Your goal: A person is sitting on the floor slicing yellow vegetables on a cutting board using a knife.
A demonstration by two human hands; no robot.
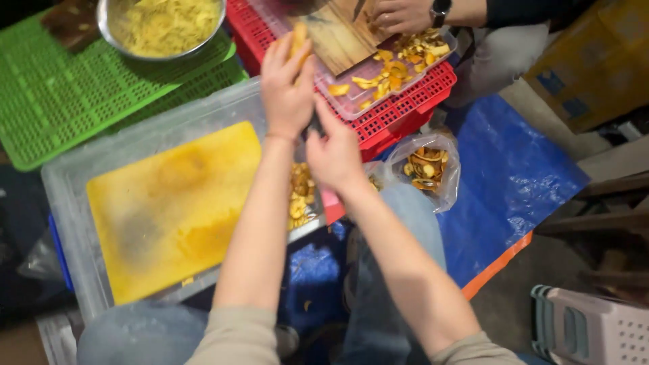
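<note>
Green plastic grating (61, 101) filled the far left, and a steel bowl (162, 27) of shredded yellow stuff sat on its upper edge. Below it a clear plastic tub (67, 203) carried a yellow-stained cutting board (169, 209), whose surface lay bare, with peel scraps (301, 196) heaped along its right edge.

Above the board's upper right corner, the left hand (287, 84) was raised with its fingers curled around a yellow root piece (299, 37), whose top end poked out above the fingertips, close to the near edge of a wooden board (338, 34). Just beside and below it, the right hand (332, 155) was half closed; a dark bit showed between the two hands, but whether the right hand gripped anything I could not tell.

Further right a red crate (405, 101) bore a clear tray (378, 81) of yellow slices, and another person's hand (399, 13) with a wristwatch rested on the wooden board. A clear bag (429, 169) of peels stood just off the crate's corner. Blue tarp (514, 176) spread open beyond, well apart from both hands.
</note>
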